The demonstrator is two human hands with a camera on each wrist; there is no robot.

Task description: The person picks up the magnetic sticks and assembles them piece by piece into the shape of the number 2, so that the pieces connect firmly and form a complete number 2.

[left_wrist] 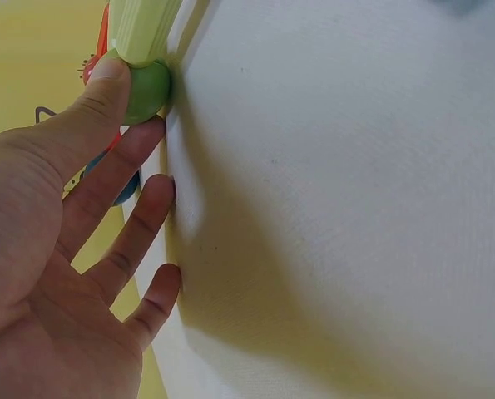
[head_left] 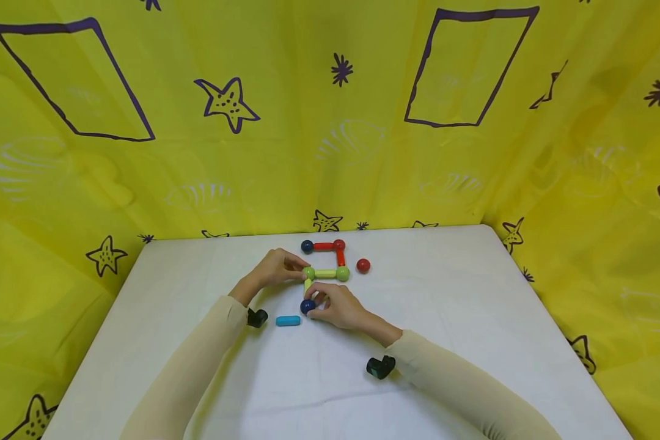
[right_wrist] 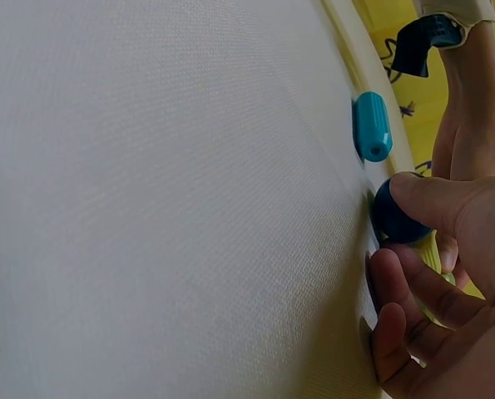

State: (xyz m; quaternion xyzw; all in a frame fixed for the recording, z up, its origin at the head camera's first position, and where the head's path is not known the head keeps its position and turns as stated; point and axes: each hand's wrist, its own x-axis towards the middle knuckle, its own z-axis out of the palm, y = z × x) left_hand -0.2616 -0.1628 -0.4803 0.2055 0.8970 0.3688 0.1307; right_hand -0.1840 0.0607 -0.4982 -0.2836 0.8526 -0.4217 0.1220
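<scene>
My left hand [head_left: 277, 267] pinches a green ball [left_wrist: 150, 91] between thumb and forefinger, the other fingers spread over the white cloth. Nearer to me, my right hand [head_left: 338, 305] holds a dark blue ball [right_wrist: 399, 212] between thumb and fingers. A pale green rod [head_left: 307, 287] runs between these two balls, partly covered by the right fingers. From the held green ball another pale green rod [head_left: 325, 274] leads right to a second green ball [head_left: 343, 273]. Red rods [head_left: 340, 258] and a red ball [head_left: 338, 245] continue the chain to a far dark blue ball [head_left: 307, 246].
A loose blue rod [head_left: 288, 321] lies on the table left of the right hand. One loose red ball [head_left: 363, 266] sits right of the chain. The white table [head_left: 473, 293] meets a yellow patterned curtain [head_left: 286, 159] at its back and sides.
</scene>
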